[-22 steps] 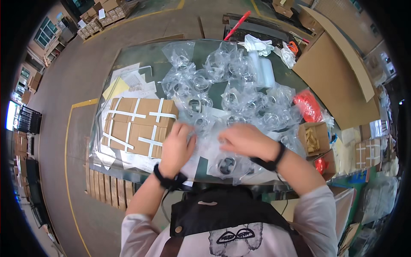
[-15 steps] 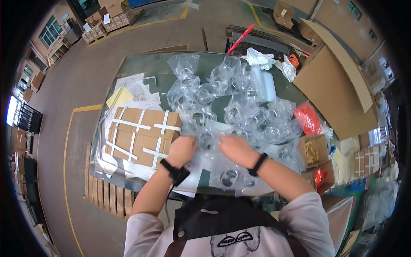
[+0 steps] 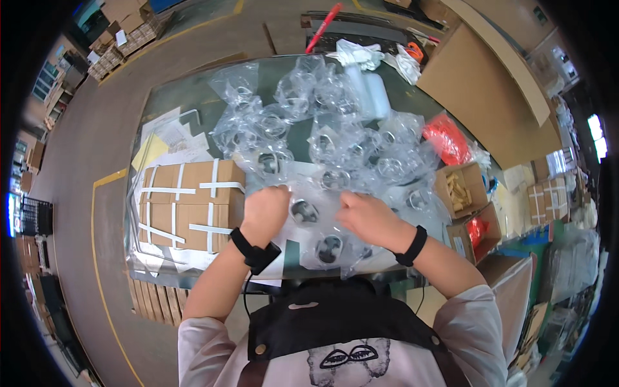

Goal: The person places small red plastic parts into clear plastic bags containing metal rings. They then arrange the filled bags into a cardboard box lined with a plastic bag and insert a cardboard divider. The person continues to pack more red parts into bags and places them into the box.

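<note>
A clear plastic bag (image 3: pixel 321 203) with a round metal ring part (image 3: pixel 304 211) inside lies between my hands at the table's near side. My left hand (image 3: pixel 265 209) is closed at the bag's left edge, its fingertips pinched near the top. On the other side, my right hand (image 3: pixel 369 218) is curled closed at the bag's right edge. The fingertips are partly hidden, and the thin film is hard to trace there. Just nearer to me is another bagged metal ring (image 3: pixel 330 248). Several more bagged rings (image 3: pixel 271 126) spread over the table beyond my hands.
A strapped cardboard box (image 3: pixel 193 206) stands left of my left hand, beside loose papers (image 3: pixel 171 138). On the right are a red bag (image 3: pixel 446 138), an open box of yellowish pieces (image 3: pixel 459 190) and a large open carton (image 3: pixel 483 84). Light blue rolls (image 3: pixel 374 95) lie at the back.
The whole view has shifted, with the table sitting further left and up. My hands have drawn slightly apart, and the bagged ring between them shows more plainly.
</note>
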`<state>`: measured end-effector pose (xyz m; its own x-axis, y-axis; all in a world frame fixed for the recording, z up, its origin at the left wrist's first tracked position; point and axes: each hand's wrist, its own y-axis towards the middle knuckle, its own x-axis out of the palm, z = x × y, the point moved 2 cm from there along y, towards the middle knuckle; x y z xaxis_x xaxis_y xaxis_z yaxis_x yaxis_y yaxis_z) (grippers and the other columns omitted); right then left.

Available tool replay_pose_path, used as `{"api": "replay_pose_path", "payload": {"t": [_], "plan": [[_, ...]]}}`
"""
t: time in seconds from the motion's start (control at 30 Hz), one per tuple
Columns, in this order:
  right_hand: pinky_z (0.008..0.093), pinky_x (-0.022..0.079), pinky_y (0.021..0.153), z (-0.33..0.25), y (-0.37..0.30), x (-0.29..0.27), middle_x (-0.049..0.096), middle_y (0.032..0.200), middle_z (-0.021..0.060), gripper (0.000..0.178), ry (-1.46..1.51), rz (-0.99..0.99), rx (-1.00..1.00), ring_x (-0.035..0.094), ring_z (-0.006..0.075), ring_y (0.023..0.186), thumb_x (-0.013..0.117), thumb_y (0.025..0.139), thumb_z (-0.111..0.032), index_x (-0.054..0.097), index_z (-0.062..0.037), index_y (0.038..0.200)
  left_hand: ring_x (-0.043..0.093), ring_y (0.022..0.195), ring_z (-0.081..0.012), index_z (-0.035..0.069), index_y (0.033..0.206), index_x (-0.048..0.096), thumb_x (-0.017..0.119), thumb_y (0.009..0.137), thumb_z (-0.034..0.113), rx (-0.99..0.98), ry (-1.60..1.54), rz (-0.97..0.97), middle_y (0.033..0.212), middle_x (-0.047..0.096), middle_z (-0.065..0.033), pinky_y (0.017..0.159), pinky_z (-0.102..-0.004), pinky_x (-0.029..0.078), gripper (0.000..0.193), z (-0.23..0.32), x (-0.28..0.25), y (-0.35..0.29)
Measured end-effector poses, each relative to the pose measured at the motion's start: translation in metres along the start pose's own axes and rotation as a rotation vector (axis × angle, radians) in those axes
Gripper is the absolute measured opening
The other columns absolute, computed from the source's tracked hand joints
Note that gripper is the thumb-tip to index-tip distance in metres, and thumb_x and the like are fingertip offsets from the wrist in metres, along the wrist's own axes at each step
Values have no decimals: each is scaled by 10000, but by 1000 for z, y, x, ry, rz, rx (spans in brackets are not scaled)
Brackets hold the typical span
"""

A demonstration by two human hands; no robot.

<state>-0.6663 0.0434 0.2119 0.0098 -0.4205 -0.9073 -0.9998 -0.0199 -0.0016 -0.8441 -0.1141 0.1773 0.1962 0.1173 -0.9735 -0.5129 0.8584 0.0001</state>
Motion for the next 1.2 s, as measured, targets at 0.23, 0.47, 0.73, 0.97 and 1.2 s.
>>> {"api": "replay_pose_path", "payload": {"t": [0.23,0.47,0.73,0.97,1.2], "plan": [[237,512,655,11,-134,-180,680,928,70,200,717,654,430,630,88,744,619,921,-73,649,-5,1107,607,677,-221,36,1030,666,601,936,122,-28,-446,353,855,628,-125,572,-317,465,143,39,-79,-14],[233,520,574,221,-363,-175,679,803,38,239,489,72,1077,644,100,647,717,837,-249,685,-15,873,577,729,-89,-23,1121,647,581,968,107,-98,-1692,-796,915,667,-82,649,-218,472,212,134,-59,-71],[420,515,935,263,-340,-2,558,1232,246,525,-268,-194,1084,558,387,1153,690,731,-88,564,-62,1239,540,778,-40,40,1281,570,602,983,226,113,-1142,-1060,962,633,4,711,-209,452,353,237,47,-52],[433,521,834,275,-395,-70,673,957,225,320,-22,152,944,652,384,940,744,721,-102,705,-36,1032,584,756,-111,41,1224,592,642,946,251,303,-916,-844,901,647,-55,692,-263,481,352,306,52,-11],[302,531,796,236,-397,-99,705,973,98,304,993,610,1006,665,158,891,743,816,-75,673,29,1093,550,1172,-187,72,1392,433,578,987,323,34,-1737,-944,1266,546,-80,915,-357,496,498,419,94,37]]}}
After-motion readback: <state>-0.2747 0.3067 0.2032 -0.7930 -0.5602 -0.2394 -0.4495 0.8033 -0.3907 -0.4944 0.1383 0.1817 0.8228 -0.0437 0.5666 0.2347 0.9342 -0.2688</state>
